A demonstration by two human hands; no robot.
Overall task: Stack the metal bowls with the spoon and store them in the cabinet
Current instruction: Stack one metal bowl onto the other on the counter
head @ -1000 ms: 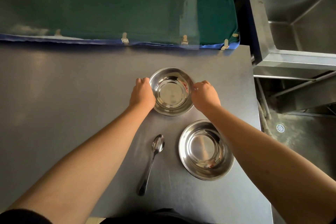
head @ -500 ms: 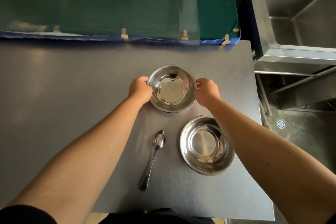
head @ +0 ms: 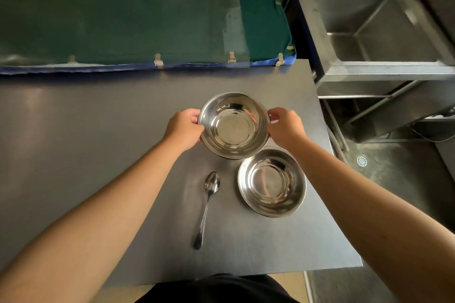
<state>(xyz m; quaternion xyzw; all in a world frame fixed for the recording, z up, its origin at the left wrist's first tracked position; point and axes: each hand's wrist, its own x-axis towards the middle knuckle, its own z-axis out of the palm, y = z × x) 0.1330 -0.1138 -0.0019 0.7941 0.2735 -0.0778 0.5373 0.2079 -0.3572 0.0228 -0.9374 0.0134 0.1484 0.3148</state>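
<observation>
Head view: left hand [head: 183,129] and right hand [head: 286,126] each apply a clenched grip to opposite rim edges of the far metal bowl [head: 234,125]. Second bowl [head: 272,182] and spoon [head: 208,206] rest on the worktop [head: 98,130], nearer the person.

We are looking down on a dark grey table [head: 98,145], its matte top catching a soft glare toward the left. Lying on it is a metal bowl [head: 272,182], open side up. Just to the left of that bowl a spoon [head: 208,204] is resting flat, its scoop pointing away from us and its handle running back toward the near edge. Behind the bowl, overlapping its far rim, a second metal bowl [head: 234,125] is sitting; we are not able to tell whether it is resting on the tabletop or raised just clear of it. Well beyond that bowl, a green cloth with a blue hem [head: 123,19] is running along the table's far edge.
</observation>
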